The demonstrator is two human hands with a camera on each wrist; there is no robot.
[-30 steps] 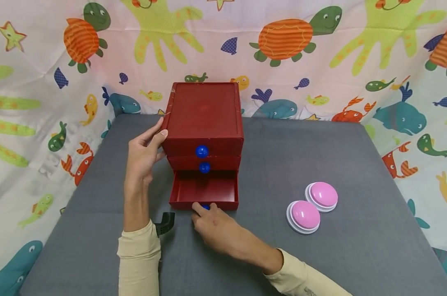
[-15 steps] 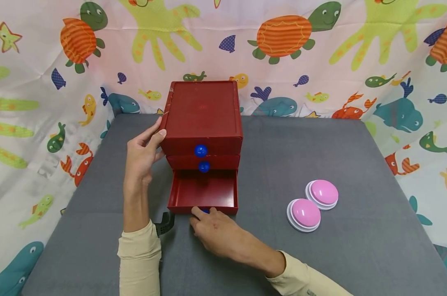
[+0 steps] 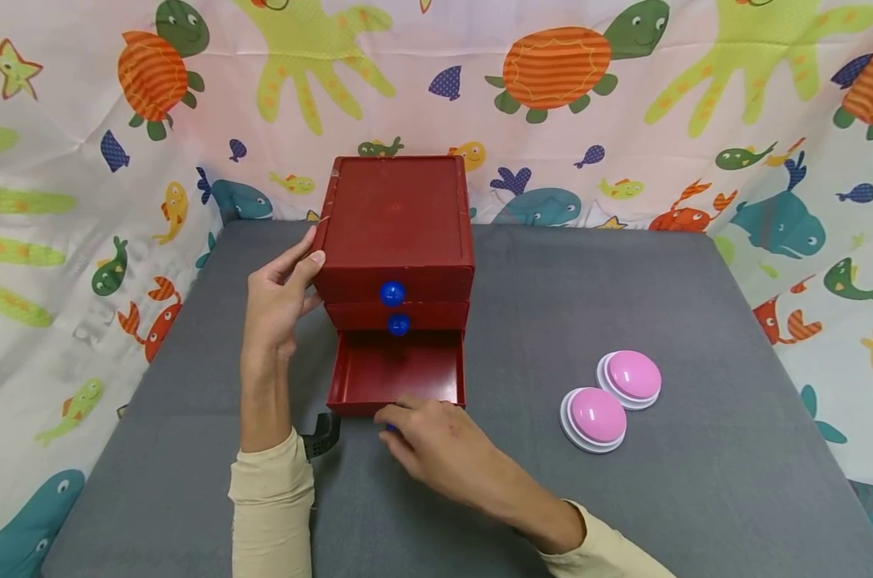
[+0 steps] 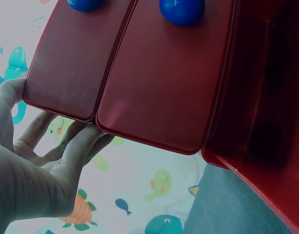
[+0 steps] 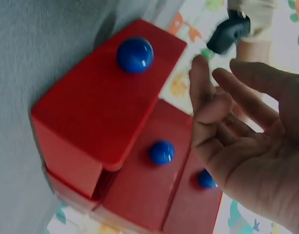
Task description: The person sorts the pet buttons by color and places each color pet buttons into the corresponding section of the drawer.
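A red drawer cabinet [image 3: 396,209] has three drawers with blue ball knobs. Its bottom drawer [image 3: 350,381] is pulled out, and its visible inside holds nothing. My left hand [image 3: 274,297] rests against the cabinet's upper left side, thumb near the front corner; the left wrist view shows its fingers [image 4: 79,146] spread along that side. My right hand [image 3: 436,441] is just before the bottom drawer, partly hiding its blue knob [image 3: 391,428]. In the right wrist view, the right hand [image 5: 252,141] is apart from the bottom knob [image 5: 135,54], its fingers loosely bent and holding nothing.
Two pink push buttons [image 3: 598,415] with white bases stand on the grey tabletop [image 3: 696,482], right of the cabinet. A curtain [image 3: 408,80] printed with sea animals surrounds the back and sides. A black strap-like piece [image 3: 323,436] sticks out from the left wrist.
The bottom drawer came out slightly toward me. My right hand then left its knob and shifted a little right. The left hand stays against the cabinet's side.
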